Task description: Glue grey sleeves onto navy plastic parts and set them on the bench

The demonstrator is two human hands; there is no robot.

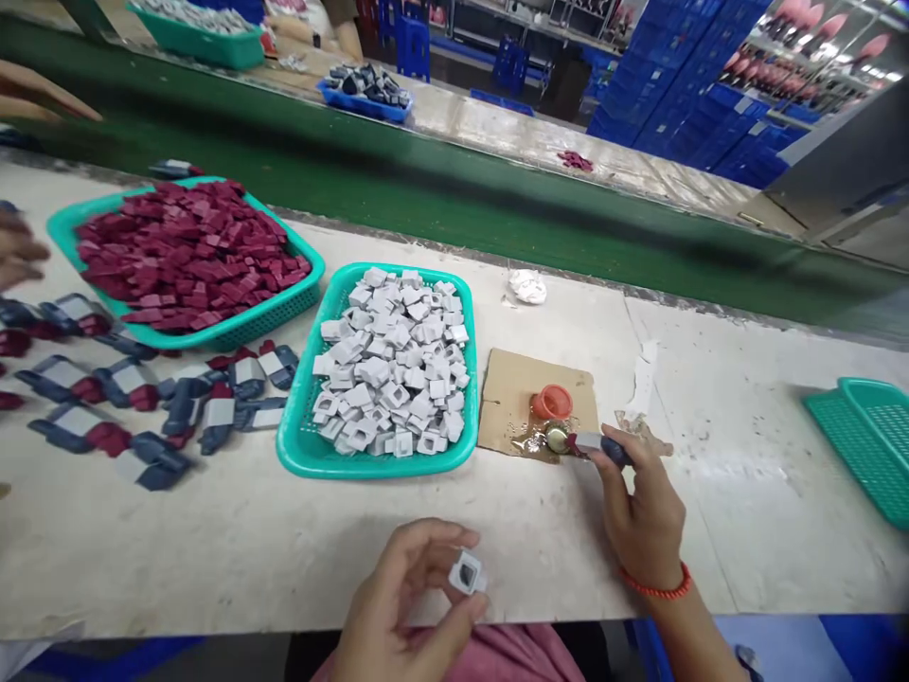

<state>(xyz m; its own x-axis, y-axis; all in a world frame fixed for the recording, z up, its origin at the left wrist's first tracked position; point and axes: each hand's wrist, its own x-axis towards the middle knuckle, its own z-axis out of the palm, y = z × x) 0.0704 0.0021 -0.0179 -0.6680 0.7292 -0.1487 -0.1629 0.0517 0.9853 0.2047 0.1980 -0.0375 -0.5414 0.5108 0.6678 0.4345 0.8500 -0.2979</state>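
While my left hand (404, 606) pinched a small grey square plastic cap (467, 573) between thumb and fingertips just above the near edge of the pale worn worktable (710, 493), my right hand (643, 516) was closed around a dark blue and grey assembled piece with a maroon tip (597, 443); its tip touched a small round glue pot (556, 437) on a brown cardboard scrap (511, 388); an orange round lid (552, 403) lay just beside the pot; left of the cardboard stood a teal plastic basket of grey square caps (302, 455); further left sat a second teal basket heaped with maroon plastic pieces (67, 223); finished blue, grey and maroon assemblies (128, 388) lay scattered in front of it; another person's hand (18, 251) rested at the far left edge; a green conveyor belt (440, 194) ran behind the table.
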